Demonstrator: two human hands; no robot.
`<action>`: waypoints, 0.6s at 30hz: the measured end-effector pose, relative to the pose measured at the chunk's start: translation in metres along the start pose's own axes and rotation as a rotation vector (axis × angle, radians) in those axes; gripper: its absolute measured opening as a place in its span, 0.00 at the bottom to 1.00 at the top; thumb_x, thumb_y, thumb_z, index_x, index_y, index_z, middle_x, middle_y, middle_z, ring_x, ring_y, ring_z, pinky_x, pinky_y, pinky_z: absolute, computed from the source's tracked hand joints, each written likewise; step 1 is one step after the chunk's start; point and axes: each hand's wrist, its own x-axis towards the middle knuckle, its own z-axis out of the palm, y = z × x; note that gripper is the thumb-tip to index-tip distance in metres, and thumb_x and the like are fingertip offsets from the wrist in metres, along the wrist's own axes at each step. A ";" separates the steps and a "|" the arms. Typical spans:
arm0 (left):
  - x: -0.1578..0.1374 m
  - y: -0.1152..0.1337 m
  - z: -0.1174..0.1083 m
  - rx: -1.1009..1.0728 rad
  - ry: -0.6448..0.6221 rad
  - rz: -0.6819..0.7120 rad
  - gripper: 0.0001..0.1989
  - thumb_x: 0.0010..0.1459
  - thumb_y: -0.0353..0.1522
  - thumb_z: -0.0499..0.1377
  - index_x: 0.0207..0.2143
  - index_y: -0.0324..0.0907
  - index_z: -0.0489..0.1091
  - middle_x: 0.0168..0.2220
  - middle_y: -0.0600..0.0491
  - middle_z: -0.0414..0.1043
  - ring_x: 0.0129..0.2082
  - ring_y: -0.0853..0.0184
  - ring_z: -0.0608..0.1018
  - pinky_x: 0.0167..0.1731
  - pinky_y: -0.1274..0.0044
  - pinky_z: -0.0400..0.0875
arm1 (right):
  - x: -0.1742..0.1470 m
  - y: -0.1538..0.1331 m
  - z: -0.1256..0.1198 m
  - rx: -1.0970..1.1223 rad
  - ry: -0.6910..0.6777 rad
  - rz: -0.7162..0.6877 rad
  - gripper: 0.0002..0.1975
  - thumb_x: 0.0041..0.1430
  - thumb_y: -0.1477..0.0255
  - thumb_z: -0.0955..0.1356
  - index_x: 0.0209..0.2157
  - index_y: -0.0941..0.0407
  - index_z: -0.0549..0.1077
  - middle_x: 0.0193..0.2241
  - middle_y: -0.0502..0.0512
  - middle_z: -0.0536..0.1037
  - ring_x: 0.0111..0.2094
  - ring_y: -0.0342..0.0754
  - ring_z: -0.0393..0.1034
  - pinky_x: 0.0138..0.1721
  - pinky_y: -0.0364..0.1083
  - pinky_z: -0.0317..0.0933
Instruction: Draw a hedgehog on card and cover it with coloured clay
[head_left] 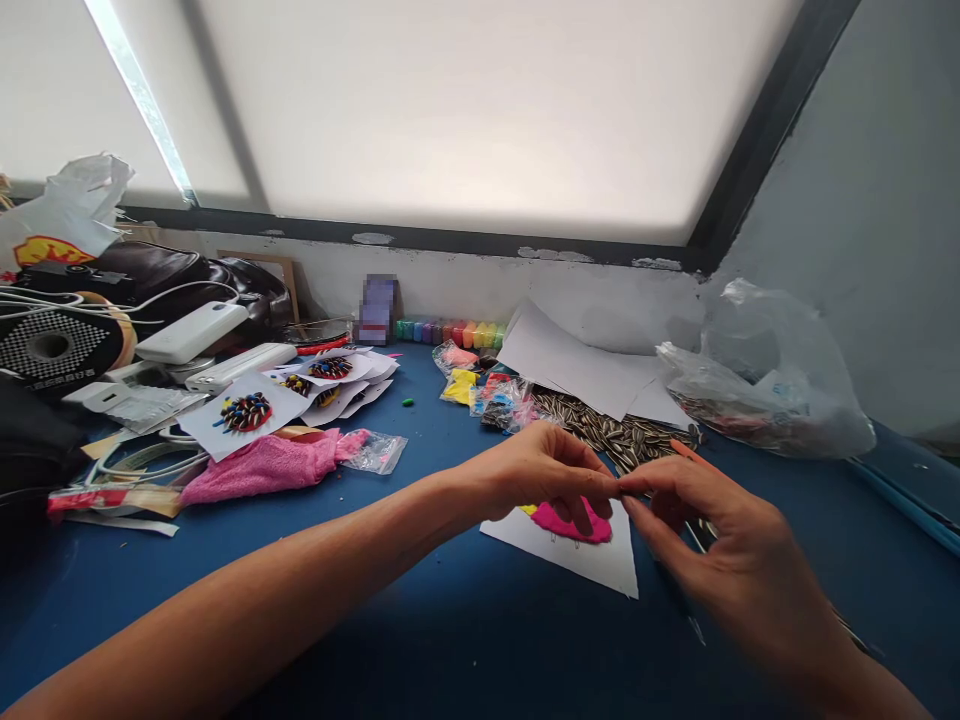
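Note:
My left hand (544, 470) and my right hand (724, 545) meet fingertip to fingertip, both pinched closed. Something small and dark seems to be between them, too hidden to name. Below my left hand lies a white paper sheet (600, 575) bearing a flattened pink clay shape (577, 525) with a bit of yellow clay (529, 509) at its left. Two small drawn marks show under the pink clay. Just behind the hands spreads a heap of striped sunflower seeds (626, 440). An orange stick-like thing (694, 455) pokes out behind my right hand.
Small bags of coloured clay (461, 385) and stacked white paper (577, 355) lie behind the seeds. A clear plastic bag (772, 390) stands at right. Finished seed-and-clay pictures (247, 412), a pink cloth (262, 468), a white power bank (193, 332) and cables crowd the left.

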 end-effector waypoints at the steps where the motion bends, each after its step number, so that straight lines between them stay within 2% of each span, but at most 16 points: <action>1: 0.000 0.000 0.000 0.006 0.004 -0.003 0.11 0.54 0.35 0.66 0.32 0.35 0.76 0.25 0.54 0.75 0.23 0.74 0.76 0.27 0.81 0.66 | 0.000 0.000 0.000 -0.002 -0.003 0.001 0.05 0.62 0.71 0.67 0.38 0.53 0.75 0.29 0.48 0.75 0.23 0.39 0.66 0.25 0.41 0.63; 7: 0.001 -0.002 0.000 0.005 -0.006 -0.011 0.07 0.58 0.32 0.62 0.32 0.35 0.75 0.26 0.53 0.75 0.23 0.74 0.76 0.28 0.80 0.67 | -0.001 0.001 0.001 -0.018 0.000 -0.005 0.04 0.62 0.72 0.67 0.37 0.53 0.75 0.27 0.47 0.74 0.23 0.39 0.66 0.25 0.40 0.63; 13: 0.003 -0.004 0.001 0.003 -0.018 0.006 0.12 0.55 0.38 0.65 0.31 0.35 0.75 0.26 0.52 0.76 0.23 0.74 0.76 0.27 0.80 0.68 | -0.001 0.001 0.002 -0.038 0.012 -0.028 0.04 0.62 0.72 0.66 0.36 0.53 0.75 0.27 0.47 0.74 0.23 0.39 0.66 0.24 0.40 0.62; 18: 0.004 -0.006 0.001 0.047 0.012 0.015 0.08 0.56 0.33 0.63 0.30 0.36 0.74 0.25 0.54 0.75 0.23 0.74 0.76 0.26 0.81 0.68 | -0.002 0.001 0.003 -0.065 0.016 -0.040 0.05 0.62 0.73 0.67 0.36 0.53 0.75 0.27 0.47 0.75 0.23 0.39 0.66 0.24 0.40 0.63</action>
